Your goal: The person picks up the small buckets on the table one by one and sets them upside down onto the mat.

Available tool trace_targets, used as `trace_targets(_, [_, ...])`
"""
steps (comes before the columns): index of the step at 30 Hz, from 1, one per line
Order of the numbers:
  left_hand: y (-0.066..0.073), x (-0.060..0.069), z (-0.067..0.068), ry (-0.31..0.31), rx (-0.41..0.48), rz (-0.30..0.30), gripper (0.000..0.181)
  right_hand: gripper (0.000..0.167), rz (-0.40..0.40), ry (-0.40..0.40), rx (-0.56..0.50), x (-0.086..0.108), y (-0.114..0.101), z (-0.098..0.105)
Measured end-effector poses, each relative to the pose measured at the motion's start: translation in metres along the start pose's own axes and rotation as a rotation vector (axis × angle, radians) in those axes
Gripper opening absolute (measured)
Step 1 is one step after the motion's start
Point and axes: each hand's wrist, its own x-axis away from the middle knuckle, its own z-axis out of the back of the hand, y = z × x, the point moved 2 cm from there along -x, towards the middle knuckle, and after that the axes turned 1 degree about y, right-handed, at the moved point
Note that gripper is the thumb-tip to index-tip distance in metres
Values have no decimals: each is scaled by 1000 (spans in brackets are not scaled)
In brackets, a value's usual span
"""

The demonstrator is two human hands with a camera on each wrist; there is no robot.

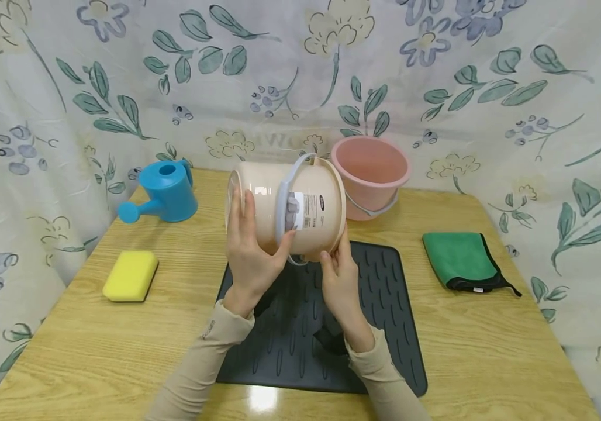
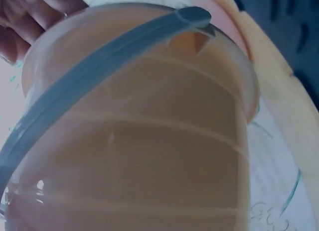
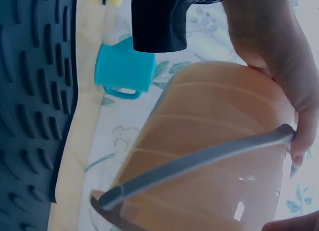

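Observation:
A beige bucket (image 1: pixel 263 213) lies sideways in the air above the dark mat, its rim to the right and its label facing the head camera. The left hand (image 1: pixel 252 257) holds it near the base, fingers up along the side and thumb by the label. At the lower part of the rim, the right hand (image 1: pixel 344 286) grips the bucket. The grey-blue handle (image 1: pixel 283 204) loops around the bucket's body. In the left wrist view this handle (image 2: pixel 99 66) crosses the bucket (image 2: pixel 164 161). The right wrist view shows the bucket (image 3: pixel 209 116) with the left hand (image 3: pixel 279 52) at its base.
Behind the beige bucket stands a pink bucket (image 1: pixel 371 190). A blue watering can (image 1: pixel 169 193) and a yellow sponge (image 1: pixel 131 276) are on the left of the table (image 1: pixel 174 351). The dark ridged mat (image 1: pixel 300 351) lies in front, a folded green cloth (image 1: pixel 460 257) at right. A floral curtain (image 1: pixel 290 76) hangs behind.

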Motion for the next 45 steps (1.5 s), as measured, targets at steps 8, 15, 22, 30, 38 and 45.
trace_targets(8, [2, -3, 6, -53, -47, -135, 78, 70, -78, -107, -140, 10, 5, 0])
trace_targets(15, [8, -6, 13, -119, -108, -225, 75, 70, -116, -141, -210, 18, 10, -7])
trace_targets(22, [9, -8, 20, -214, -136, -290, 81, 59, -217, -170, -329, 33, 19, -19])
trace_targets(30, [13, -9, 26, -346, -186, -363, 85, 51, -400, -274, -512, 50, 24, -33])
trace_targets(38, [20, -7, 29, -440, -212, -428, 83, 46, -584, -321, -695, 66, 21, -41])
trace_targets(45, [17, -3, 28, -512, -220, -463, 82, 45, -667, -354, -758, 77, 25, -45])
